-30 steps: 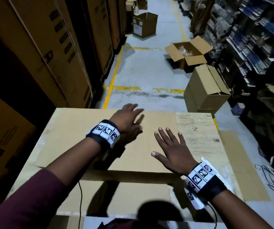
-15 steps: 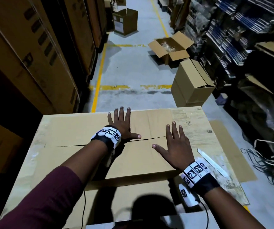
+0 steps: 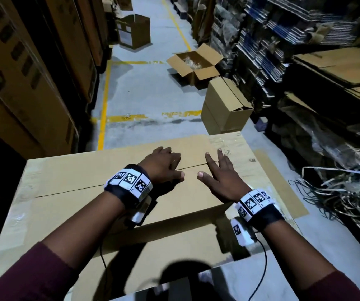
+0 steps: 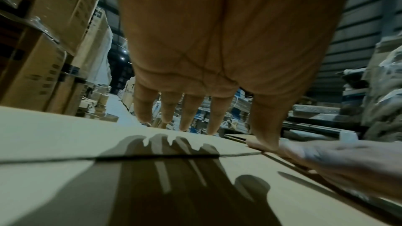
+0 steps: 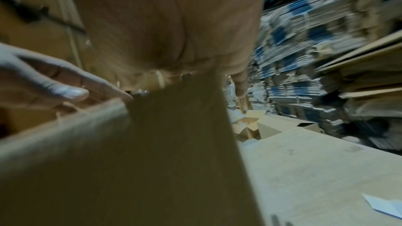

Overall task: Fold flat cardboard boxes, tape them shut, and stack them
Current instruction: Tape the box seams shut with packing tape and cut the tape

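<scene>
Both your hands lie flat and hold nothing: the left hand [image 3: 163, 165] presses down on the box [image 3: 70, 192] just beside the seam [image 3: 66, 191] where its two flaps meet, and the right hand [image 3: 223, 178] bears on the near flap alongside, thumbs almost meeting. Held so, I judge, the flaps stay level and shut for taping. Beyond your fingertips stand a closed carton [image 3: 225, 107] and an open one [image 3: 195, 64], well apart on the floor.

Loose strapping [image 3: 337, 190] lies tangled beside stocked shelves [image 3: 261, 40].
</scene>
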